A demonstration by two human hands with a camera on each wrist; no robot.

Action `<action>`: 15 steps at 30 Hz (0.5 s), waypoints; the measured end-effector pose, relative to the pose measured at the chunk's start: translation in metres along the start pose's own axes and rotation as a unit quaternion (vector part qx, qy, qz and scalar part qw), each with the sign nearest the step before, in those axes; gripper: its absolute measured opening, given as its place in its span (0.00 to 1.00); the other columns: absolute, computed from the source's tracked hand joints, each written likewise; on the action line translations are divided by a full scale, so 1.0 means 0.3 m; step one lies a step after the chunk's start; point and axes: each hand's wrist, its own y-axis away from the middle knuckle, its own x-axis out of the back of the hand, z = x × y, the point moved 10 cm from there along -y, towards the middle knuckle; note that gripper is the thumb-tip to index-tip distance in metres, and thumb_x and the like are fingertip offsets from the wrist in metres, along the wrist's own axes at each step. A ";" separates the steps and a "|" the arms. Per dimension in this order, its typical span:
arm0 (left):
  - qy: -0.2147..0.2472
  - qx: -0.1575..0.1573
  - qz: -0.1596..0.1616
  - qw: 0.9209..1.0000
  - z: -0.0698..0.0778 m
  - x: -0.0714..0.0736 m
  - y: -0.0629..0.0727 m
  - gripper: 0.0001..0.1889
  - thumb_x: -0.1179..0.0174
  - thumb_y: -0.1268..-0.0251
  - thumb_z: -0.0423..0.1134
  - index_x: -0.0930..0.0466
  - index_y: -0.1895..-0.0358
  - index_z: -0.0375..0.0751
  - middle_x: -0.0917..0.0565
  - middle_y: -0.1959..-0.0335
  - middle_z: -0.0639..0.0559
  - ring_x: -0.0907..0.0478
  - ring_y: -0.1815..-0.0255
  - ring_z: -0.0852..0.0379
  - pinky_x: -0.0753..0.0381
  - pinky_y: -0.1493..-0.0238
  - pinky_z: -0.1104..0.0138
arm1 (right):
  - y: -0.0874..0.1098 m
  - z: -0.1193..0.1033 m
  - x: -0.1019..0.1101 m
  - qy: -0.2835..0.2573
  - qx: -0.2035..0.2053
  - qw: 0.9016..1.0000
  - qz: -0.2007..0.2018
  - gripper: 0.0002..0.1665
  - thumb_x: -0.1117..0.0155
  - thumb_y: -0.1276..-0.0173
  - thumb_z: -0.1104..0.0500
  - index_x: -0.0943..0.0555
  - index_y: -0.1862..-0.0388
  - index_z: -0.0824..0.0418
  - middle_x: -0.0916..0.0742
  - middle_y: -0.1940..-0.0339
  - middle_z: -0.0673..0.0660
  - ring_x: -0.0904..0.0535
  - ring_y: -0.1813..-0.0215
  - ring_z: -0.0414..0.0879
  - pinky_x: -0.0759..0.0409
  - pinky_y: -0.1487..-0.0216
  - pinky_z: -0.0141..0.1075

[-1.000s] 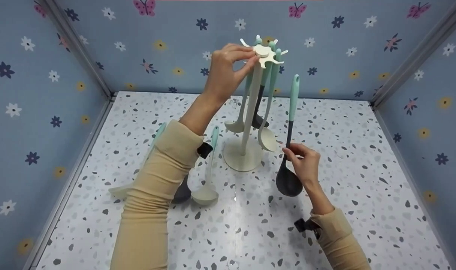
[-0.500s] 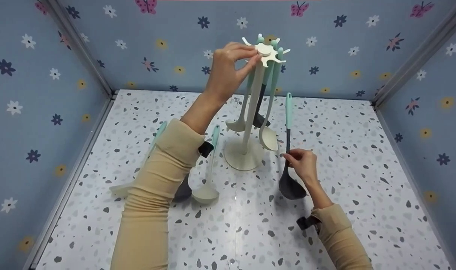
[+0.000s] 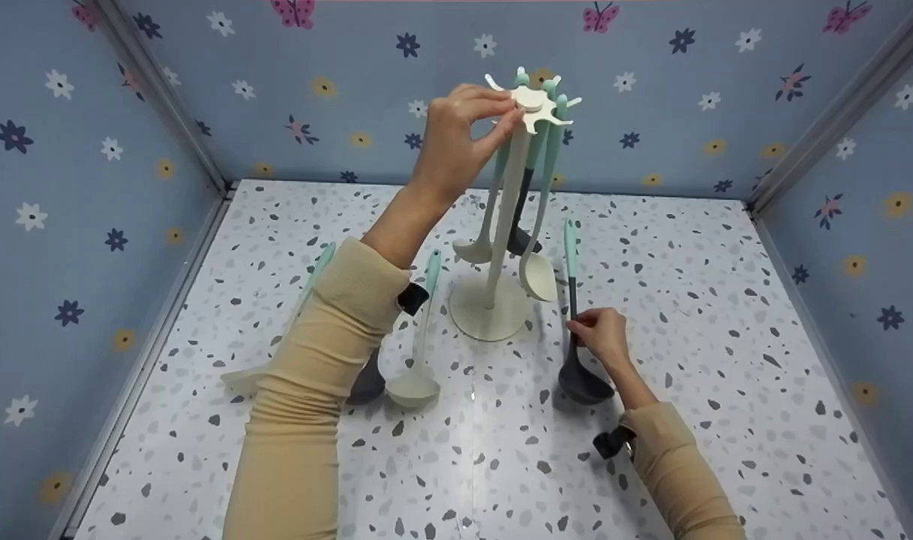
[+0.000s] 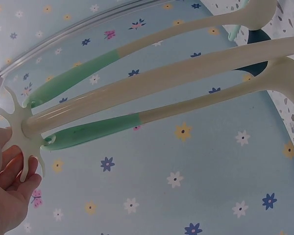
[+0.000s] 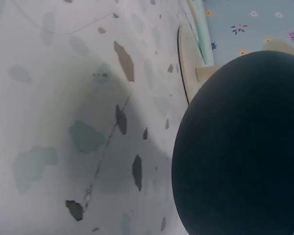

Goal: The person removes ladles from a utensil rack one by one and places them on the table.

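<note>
In the head view my left hand (image 3: pixel 467 139) pinches the edge of the hook ring (image 3: pixel 531 109) on top of a cream utensil stand (image 3: pixel 507 210). The left wrist view shows its fingers among the hooks. Mint-handled utensils hang from it: a cream ladle (image 3: pixel 474 250), a cream spoon (image 3: pixel 538 277) and a black-headed one (image 3: pixel 524 241), mostly hidden behind the post. Right of the stand, my right hand (image 3: pixel 606 337) pinches the dark shaft of a black ladle (image 3: pixel 585 381), bowl toward me, mint handle pointing away. Its dark bowl (image 5: pixel 245 147) fills much of the right wrist view.
Left of the stand's round base (image 3: pixel 486 322), another cream ladle (image 3: pixel 413 388) lies on the speckled table (image 3: pixel 501 465). A dark utensil head (image 3: pixel 367 384) and a cream utensil (image 3: pixel 238 379) are partly covered by my left sleeve. Flower-patterned walls (image 3: pixel 336 90) enclose the back and sides.
My right hand has lowered the black ladle, its handle end sinking toward the table and shifting slightly left. My left hand keeps its hold on the hook ring.
</note>
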 end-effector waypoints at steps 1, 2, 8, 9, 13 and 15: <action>0.000 0.001 -0.001 1.000 0.000 -0.001 0.000 0.12 0.45 0.39 0.39 0.19 0.61 0.34 0.18 0.60 0.45 0.26 0.54 0.56 0.34 0.50 0.77 | -0.001 0.007 -0.005 0.007 -0.003 1.000 -0.003 0.09 0.36 0.47 0.67 0.19 0.71 0.74 0.17 0.77 0.63 0.22 0.82 0.41 0.23 0.79 0.30; -0.001 0.001 -0.002 1.000 -0.001 -0.001 0.000 0.12 0.45 0.39 0.39 0.19 0.61 0.34 0.18 0.60 0.45 0.26 0.54 0.56 0.34 0.50 0.77 | -0.003 0.013 -0.009 0.014 -0.006 1.000 -0.005 0.09 0.36 0.47 0.67 0.20 0.71 0.74 0.17 0.76 0.64 0.22 0.82 0.42 0.23 0.79 0.30; 0.000 -0.007 0.002 1.000 0.003 0.003 0.001 0.11 0.44 0.39 0.39 0.19 0.61 0.34 0.18 0.61 0.44 0.26 0.54 0.55 0.34 0.50 0.76 | -0.007 0.038 -0.035 0.068 -0.014 0.997 -0.017 0.09 0.35 0.48 0.66 0.19 0.72 0.73 0.17 0.78 0.63 0.22 0.83 0.44 0.24 0.82 0.31; -0.001 -0.011 0.005 1.000 0.006 0.005 0.002 0.11 0.44 0.40 0.38 0.19 0.62 0.33 0.18 0.61 0.44 0.26 0.55 0.55 0.34 0.50 0.76 | -0.008 0.042 -0.040 0.074 -0.016 0.997 -0.021 0.09 0.35 0.48 0.65 0.19 0.72 0.73 0.17 0.78 0.63 0.22 0.84 0.43 0.25 0.82 0.30; -0.002 -0.014 0.005 1.000 0.006 0.005 0.002 0.11 0.44 0.39 0.39 0.18 0.62 0.34 0.18 0.61 0.44 0.25 0.55 0.55 0.34 0.50 0.76 | -0.008 0.059 -0.060 0.078 -0.031 0.996 -0.034 0.08 0.35 0.48 0.65 0.19 0.73 0.72 0.17 0.80 0.60 0.24 0.84 0.41 0.26 0.82 0.29; -0.004 -0.015 0.005 1.000 0.007 0.004 0.003 0.11 0.45 0.39 0.39 0.18 0.62 0.34 0.18 0.61 0.44 0.25 0.55 0.55 0.34 0.50 0.76 | -0.007 0.067 -0.069 0.071 -0.038 0.996 -0.038 0.07 0.35 0.49 0.66 0.19 0.74 0.72 0.18 0.81 0.60 0.24 0.84 0.41 0.25 0.82 0.29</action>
